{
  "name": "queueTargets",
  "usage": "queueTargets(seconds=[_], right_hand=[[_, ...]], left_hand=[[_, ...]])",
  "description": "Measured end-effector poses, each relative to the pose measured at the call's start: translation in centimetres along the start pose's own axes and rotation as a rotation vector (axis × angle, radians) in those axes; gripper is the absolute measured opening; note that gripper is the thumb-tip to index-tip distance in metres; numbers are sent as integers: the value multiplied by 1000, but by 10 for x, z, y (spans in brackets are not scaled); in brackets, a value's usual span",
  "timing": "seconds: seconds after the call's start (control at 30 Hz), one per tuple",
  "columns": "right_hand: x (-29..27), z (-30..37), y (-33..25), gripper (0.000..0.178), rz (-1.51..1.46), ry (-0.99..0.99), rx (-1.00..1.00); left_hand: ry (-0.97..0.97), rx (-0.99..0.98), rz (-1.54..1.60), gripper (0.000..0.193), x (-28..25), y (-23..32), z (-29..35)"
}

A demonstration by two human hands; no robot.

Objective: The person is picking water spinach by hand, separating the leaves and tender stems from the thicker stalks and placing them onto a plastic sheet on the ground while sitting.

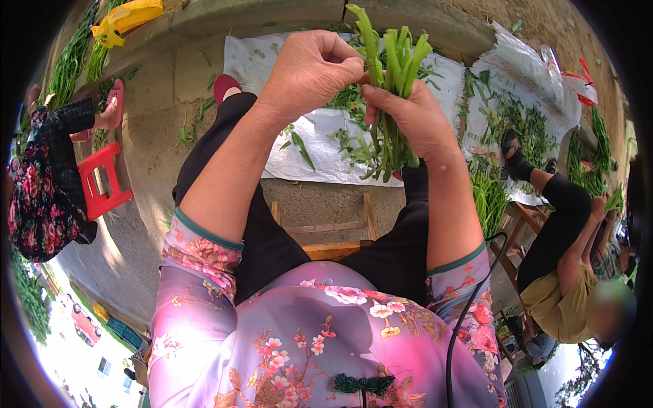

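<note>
The right hand (408,119) is gripping a bunch of green stalks (394,68) around its middle, fingers wrapped tightly, with the cut ends standing above the fist and the leafy ends hanging below it. The left hand (309,71) is closing its fingertips on one stalk at the top of the bunch, thumb and forefinger pinching it; the other fingers are curling into the palm. The exact contact point is partly hidden behind the knuckles. Both forearms are rising from the lower edge and converging over the knees, wrists bent inward, with the bunch held upright between the two hands, above the lap.

Beneath the hands, a white sheet (320,136) is lying on the concrete ground, carrying loose green trimmings (354,146). A wooden stool (333,238) is showing between the legs, mostly covered by black trousers. To the right, a second person (561,272) is sitting beside another sheet with greens (517,115); that person's hands are hard to make out. To the left, a red plastic stool (102,180) is standing beside a third person in a flowered garment (41,197), cut off by the frame edge.
</note>
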State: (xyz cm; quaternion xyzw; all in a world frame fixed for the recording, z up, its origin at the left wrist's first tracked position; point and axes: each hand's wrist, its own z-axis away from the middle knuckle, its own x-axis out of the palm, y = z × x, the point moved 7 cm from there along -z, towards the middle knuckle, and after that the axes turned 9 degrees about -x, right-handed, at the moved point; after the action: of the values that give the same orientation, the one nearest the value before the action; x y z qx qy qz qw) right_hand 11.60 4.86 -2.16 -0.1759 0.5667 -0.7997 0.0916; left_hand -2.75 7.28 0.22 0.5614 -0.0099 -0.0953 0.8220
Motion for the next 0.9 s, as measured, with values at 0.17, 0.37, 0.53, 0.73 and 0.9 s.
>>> queueTargets(seconds=[0.17, 0.37, 0.53, 0.73, 0.9], right_hand=[[-7, 3, -1, 23, -126, 36, 64], [-16, 5, 0, 27, -241, 77, 100], [-28, 9, -18, 27, -398, 115, -11], [-34, 10, -27, 26, -643, 26, -157], [-27, 7, -31, 29, -704, -85, -210]], left_hand=[[35, 44, 22, 8, -8, 3, -2], [91, 33, -102, 16, -21, -2, -3], [111, 17, -189, 17, -25, -8, -3], [105, 40, -166, 16, -26, -8, -5], [117, 45, -188, 16, -31, -9, -6]])
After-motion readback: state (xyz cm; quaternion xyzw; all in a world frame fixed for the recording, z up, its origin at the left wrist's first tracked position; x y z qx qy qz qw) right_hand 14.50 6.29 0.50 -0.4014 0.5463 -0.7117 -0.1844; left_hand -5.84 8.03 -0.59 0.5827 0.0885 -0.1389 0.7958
